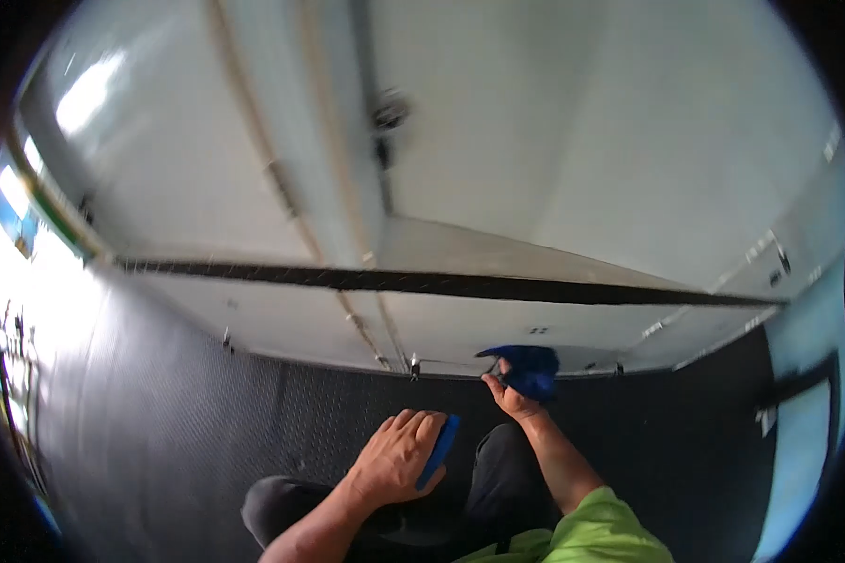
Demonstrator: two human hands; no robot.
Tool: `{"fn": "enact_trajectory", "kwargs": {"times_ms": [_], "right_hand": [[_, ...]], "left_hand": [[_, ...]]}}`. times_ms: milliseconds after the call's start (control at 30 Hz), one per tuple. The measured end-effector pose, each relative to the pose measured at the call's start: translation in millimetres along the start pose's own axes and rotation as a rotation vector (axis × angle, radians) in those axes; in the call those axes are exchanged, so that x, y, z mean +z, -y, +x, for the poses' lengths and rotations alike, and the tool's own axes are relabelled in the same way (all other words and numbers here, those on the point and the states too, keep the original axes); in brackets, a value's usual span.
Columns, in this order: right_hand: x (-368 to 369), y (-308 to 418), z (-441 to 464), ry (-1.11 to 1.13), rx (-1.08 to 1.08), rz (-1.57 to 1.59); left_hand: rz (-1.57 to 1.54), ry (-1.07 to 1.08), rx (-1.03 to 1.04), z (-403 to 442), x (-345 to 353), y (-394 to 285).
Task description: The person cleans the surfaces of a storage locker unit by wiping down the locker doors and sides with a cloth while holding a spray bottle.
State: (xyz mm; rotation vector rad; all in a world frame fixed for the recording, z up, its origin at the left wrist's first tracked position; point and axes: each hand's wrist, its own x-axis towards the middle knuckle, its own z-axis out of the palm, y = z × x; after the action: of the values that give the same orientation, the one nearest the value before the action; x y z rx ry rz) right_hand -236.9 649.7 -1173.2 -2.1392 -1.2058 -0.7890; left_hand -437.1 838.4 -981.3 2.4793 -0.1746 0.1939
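Note:
My left hand is closed around a flat, straight-edged blue block in front of my knees; its kind is not clear. My right hand reaches farther forward, closed on a dark blue cloth. The cloth is held up at the lower edge of a white panel. A thin wire or rod runs along that edge toward the right hand, from a small metal fitting. Part of the right fingers is hidden by the cloth.
A dark ribbed strip crosses the white surfaces. Larger white panels rise above it, with a round latch. Black textured flooring lies below. A light blue wall stands at right, and bright openings are at left.

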Motion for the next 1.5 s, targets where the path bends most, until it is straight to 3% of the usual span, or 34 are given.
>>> {"fn": "enact_trajectory", "kwargs": {"times_ms": [33, 67, 133, 200, 233, 333, 367, 467, 533, 600, 667, 733, 767, 800, 900, 1000, 1100, 1200, 1267, 1333, 1400, 1500], "right_hand": [[-2.0, 6.1, 12.7, 0.043, -0.045, 0.022], [1.9, 17.3, 31.5, 0.046, -0.225, -0.297], [28.9, 42.0, 63.5, -0.105, -0.106, -0.061], [19.9, 65.7, 99.3, 0.049, -0.392, -0.127], [3.7, 95.5, 115.0, 0.328, -0.479, -0.555], [67.7, 38.8, 21.5, 0.213, -0.718, -0.602], [73.9, 10.3, -1.1, 0.350, -0.445, 0.149], [39.9, 19.8, 28.9, 0.514, -0.488, 0.196], [27.3, 67.7, 92.9, 0.214, -0.558, 0.172], [43.4, 82.9, 104.6, 0.448, -0.383, 0.124], [70.9, 100.4, 114.5, 1.112, -0.048, 0.060], [124.0, 58.4, 56.5, 0.737, -0.407, 0.417], [118.2, 63.9, 61.2, 1.174, -0.260, 0.418], [108.2, 68.0, 63.3, 0.939, -0.595, 0.167], [65.7, 141.7, 93.3, 0.710, -0.680, 0.207], [81.0, 139.2, 59.6, 0.785, -0.829, 0.130], [74.1, 132.0, 51.3, 0.766, -0.701, 0.235], [50.2, 131.9, 47.5, 0.575, -0.438, 0.375], [25.7, 138.4, 52.8, 0.299, -0.238, 0.459], [-3.0, 139.3, 66.9, -0.057, -0.055, 0.479], [-27.8, 130.6, 89.9, -0.451, 0.134, 0.421], [-34.4, 91.7, 111.1, -0.867, 0.472, 0.324]], "left_hand": [[-0.008, 0.007, -0.007, -6.1, -4.1, 2.3], [-0.021, 0.020, -0.014, -12.2, -4.9, 3.1], [-0.049, 0.040, -0.116, -18.5, -2.7, 5.8], [0.006, 0.039, -0.055, -24.3, 1.4, 7.5], [0.004, 0.013, -0.083, -27.2, 3.5, 8.0], [0.013, 0.073, -0.109, -34.5, 6.3, 7.4], [0.010, 0.146, -0.153, -36.2, 2.9, 7.1], [0.000, 0.169, -0.207, -45.6, -5.2, 8.1], [0.018, 0.085, -0.180, -50.2, -2.3, 9.8], [0.013, 0.056, -0.196, -50.9, 3.1, 12.0], [0.040, 0.026, -0.194, -49.7, 2.2, 13.1], [0.021, -0.064, -0.164, -49.4, 0.8, 12.2], [0.012, -0.119, -0.138, -50.4, -2.9, 10.3], [0.009, -0.129, -0.146, -53.5, -4.8, 9.3], [-0.007, -0.090, -0.123, -55.9, -3.1, 8.3], [-0.008, -0.042, -0.127, -54.3, -1.7, 8.9], [-0.013, -0.033, -0.103, -53.1, -17.2, 8.0], [-0.020, 0.006, -0.070, -50.5, -24.4, 14.0], [-0.024, 0.003, -0.050, -47.8, -35.1, 12.9], [-0.075, 0.155, 0.013, -38.4, -37.5, 6.2], [-0.060, -0.058, 0.168, -30.8, -26.3, -2.5], [-0.089, 0.051, 0.155, -12.0, -20.2, -8.4]]}}
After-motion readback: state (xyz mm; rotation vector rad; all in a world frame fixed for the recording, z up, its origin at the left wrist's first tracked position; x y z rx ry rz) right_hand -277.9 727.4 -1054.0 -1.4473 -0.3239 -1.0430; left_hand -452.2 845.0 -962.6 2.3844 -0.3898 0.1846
